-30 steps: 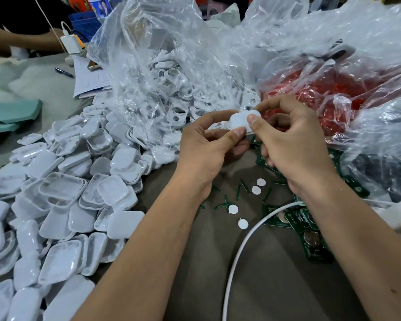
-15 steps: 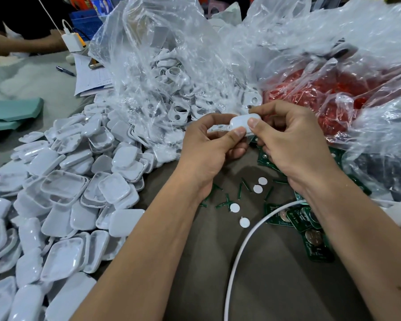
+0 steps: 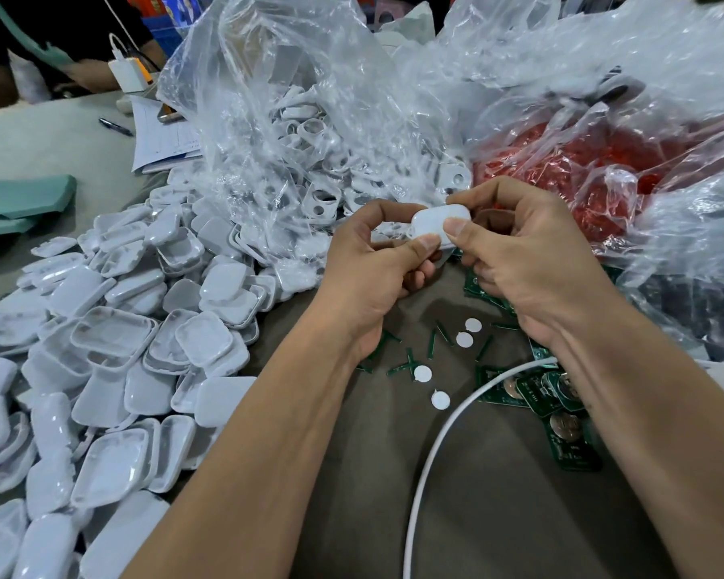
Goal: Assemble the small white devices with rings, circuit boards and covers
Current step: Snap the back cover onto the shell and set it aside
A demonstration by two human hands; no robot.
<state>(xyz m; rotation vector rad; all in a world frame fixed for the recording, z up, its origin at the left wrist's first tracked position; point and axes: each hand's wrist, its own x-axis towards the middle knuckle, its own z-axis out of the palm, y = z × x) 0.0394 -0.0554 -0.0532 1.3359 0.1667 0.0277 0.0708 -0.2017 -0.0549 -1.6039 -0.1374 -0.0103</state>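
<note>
While the left hand [image 3: 373, 261] pinches the white device [image 3: 437, 221], the right hand [image 3: 523, 252] grips its other end. White covers [image 3: 113, 348] lie heaped on the tabletop [image 3: 498, 516].

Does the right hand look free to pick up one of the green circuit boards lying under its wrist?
Probably not yet: the right hand pinches the white device together with the left hand. The circuit boards themselves lie uncovered just below.

Small assembly workshop, heaps of white plastic covers [image 3: 113, 348] on the table [image 3: 498, 495], bulk parts in clear bags [image 3: 310, 119], loose green circuit boards [image 3: 536, 394]
</note>
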